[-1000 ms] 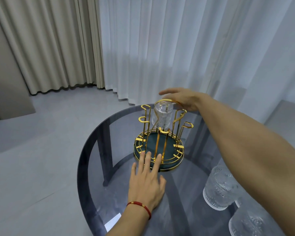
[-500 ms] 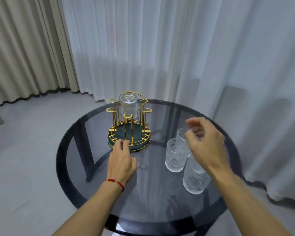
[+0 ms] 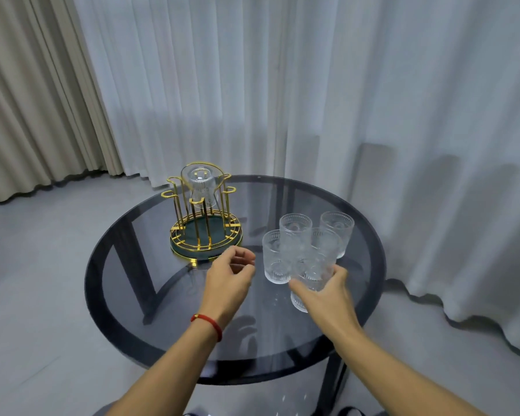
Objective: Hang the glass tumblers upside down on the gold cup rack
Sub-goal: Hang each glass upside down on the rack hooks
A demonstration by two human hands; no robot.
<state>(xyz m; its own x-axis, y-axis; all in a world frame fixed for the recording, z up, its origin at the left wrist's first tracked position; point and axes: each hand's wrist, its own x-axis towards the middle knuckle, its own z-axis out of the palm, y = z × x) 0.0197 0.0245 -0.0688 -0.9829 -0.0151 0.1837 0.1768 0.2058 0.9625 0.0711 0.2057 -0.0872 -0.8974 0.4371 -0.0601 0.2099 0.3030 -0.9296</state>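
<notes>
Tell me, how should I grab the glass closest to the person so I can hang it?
Wrap fingers around the ribbed side wall of the nearest tumbler, coming from the near right, where the right hand already is. It stands upright, and other glasses crowd its far side.

Round smoked-glass table (image 3: pixel 126 298) — gold cup rack (image 3: pixel 206 235), upright tumblers (image 3: pixel 275 259) on it.

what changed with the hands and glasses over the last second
The right hand left the hung tumbler on the gold cup rack, swung back to the cluster of loose tumblers and closed its fingers around the nearest tumbler. The left hand came off the rack's base and now hovers, fingers curled, empty. The rack stays put, with one tumbler on it.
</notes>
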